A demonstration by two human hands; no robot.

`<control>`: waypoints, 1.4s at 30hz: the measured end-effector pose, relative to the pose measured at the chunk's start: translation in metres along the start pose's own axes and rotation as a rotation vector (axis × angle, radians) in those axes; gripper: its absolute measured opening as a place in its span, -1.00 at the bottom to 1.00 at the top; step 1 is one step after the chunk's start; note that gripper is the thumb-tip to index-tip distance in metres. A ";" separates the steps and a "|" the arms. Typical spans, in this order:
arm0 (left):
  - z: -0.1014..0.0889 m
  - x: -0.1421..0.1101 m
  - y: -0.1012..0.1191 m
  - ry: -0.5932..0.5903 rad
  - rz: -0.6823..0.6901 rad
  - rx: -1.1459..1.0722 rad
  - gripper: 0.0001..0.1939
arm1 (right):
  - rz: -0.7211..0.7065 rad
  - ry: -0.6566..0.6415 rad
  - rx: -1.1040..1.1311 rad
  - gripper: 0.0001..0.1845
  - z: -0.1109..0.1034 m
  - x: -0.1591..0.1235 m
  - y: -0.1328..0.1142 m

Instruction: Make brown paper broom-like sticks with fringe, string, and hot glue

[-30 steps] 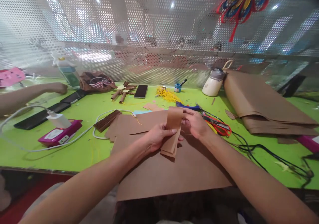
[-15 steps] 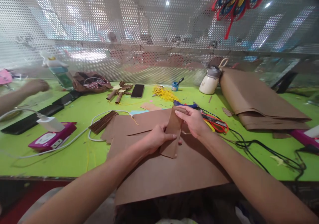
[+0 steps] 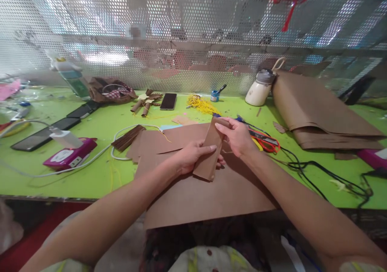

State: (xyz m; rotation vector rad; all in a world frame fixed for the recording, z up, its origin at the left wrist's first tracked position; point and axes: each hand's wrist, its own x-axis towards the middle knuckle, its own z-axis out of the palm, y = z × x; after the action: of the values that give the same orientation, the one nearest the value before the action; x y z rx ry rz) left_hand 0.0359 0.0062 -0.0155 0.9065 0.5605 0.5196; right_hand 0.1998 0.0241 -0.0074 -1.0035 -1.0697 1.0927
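A narrow folded strip of brown paper (image 3: 207,161) is held between both hands, tilted over a large brown paper sheet (image 3: 193,207). My left hand (image 3: 192,157) grips its middle, thumb on top and fingertips showing past the far side. At the strip's upper end, my right hand (image 3: 237,134) pinches the edge between thumb and fingers. The large sheet hangs over the table's front edge. Left of it lies a pleated bundle of brown paper (image 3: 128,137). Just beyond my right hand are an orange-handled tool (image 3: 266,142) and blue-handled parts, partly hidden.
On the green table (image 3: 90,185), a purple power adapter (image 3: 71,155) with white cables sits left. Further back are a phone (image 3: 168,101), yellow strings (image 3: 202,104), a small blue jar (image 3: 215,96) and a cream bottle (image 3: 258,90). Folded brown paper (image 3: 326,110) and black cables (image 3: 314,167) occupy the right.
My left fingers now show further past the strip's right edge. Both hands keep hold of it. The other person's arm at the left has gone from the table. The view has tilted down slightly.
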 end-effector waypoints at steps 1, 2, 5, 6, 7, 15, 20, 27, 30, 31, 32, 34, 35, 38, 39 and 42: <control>0.000 0.000 -0.001 -0.005 -0.017 0.008 -0.74 | 0.006 0.001 0.010 -0.58 0.000 0.000 0.000; -0.001 0.001 -0.001 -0.007 -0.031 0.016 -0.73 | 0.013 0.002 0.017 -0.58 0.001 -0.001 -0.001; -0.001 0.001 -0.003 -0.010 -0.054 0.004 -0.70 | 0.029 0.010 0.021 -0.58 0.002 -0.002 -0.002; -0.001 0.001 -0.003 -0.011 -0.057 -0.007 -0.71 | 0.034 0.012 0.024 -0.58 0.003 -0.002 -0.003; -0.001 0.001 -0.003 -0.011 -0.058 -0.016 -0.72 | 0.037 0.013 0.029 -0.58 0.003 -0.002 -0.003; 0.002 -0.003 0.002 0.024 -0.088 0.012 -0.72 | 0.044 0.003 0.052 -0.59 0.003 -0.002 -0.004; 0.002 -0.004 0.003 0.050 -0.075 0.063 -0.72 | 0.012 0.005 0.038 -0.61 0.003 -0.001 -0.002; -0.006 -0.003 0.002 0.007 -0.080 0.083 -0.66 | 0.019 0.023 0.052 -0.65 0.002 0.000 -0.001; -0.006 -0.003 0.003 0.000 -0.093 0.073 -0.67 | 0.013 0.051 0.042 -0.66 0.002 0.002 -0.004; -0.006 -0.003 0.003 0.002 -0.095 0.070 -0.67 | 0.007 0.059 0.036 -0.66 0.000 0.003 -0.007; -0.006 -0.003 0.003 0.006 -0.097 0.068 -0.67 | 0.004 0.070 0.039 -0.66 -0.003 0.006 -0.011; -0.005 -0.004 0.004 0.014 -0.098 0.067 -0.67 | -0.020 0.076 -0.039 -0.66 -0.015 0.015 -0.022; -0.005 -0.004 0.004 0.017 -0.096 0.069 -0.66 | -0.037 0.069 -0.124 -0.65 -0.025 0.020 -0.029; -0.004 -0.005 0.004 0.028 -0.071 0.080 -0.67 | -0.128 -0.012 -0.684 -0.65 -0.066 0.036 -0.050; -0.004 -0.005 0.004 0.031 -0.059 0.085 -0.68 | -0.126 -0.019 -0.763 -0.66 -0.081 0.039 -0.055; -0.004 -0.005 0.004 0.038 -0.036 0.100 -0.67 | -0.114 -0.073 -1.031 -0.72 -0.119 0.040 -0.062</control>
State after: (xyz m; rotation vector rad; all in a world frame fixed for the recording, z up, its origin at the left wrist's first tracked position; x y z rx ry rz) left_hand 0.0289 0.0069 -0.0129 0.9817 0.6409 0.4805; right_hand 0.3312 0.0412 0.0356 -1.6682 -1.7837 0.4311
